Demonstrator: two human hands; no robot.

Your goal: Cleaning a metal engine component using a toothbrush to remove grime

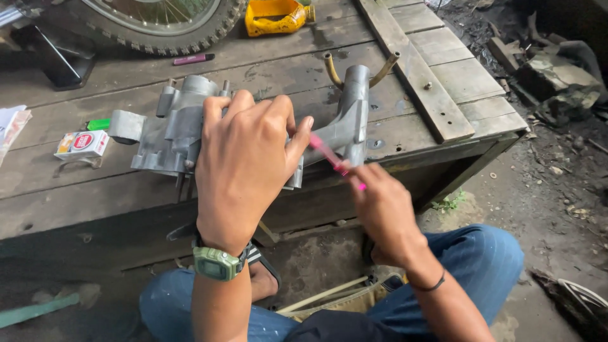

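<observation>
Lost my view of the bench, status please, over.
Left hand pressing down on grey cast-metal engine casing. Right hand holding thin pink tool against it. Nothing in the way.

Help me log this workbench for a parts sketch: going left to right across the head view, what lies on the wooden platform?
Small red-and-white box → green lighter → grey metal engine casing with the left hand on it → pink tool held by the right hand → raised wooden plank.
</observation>
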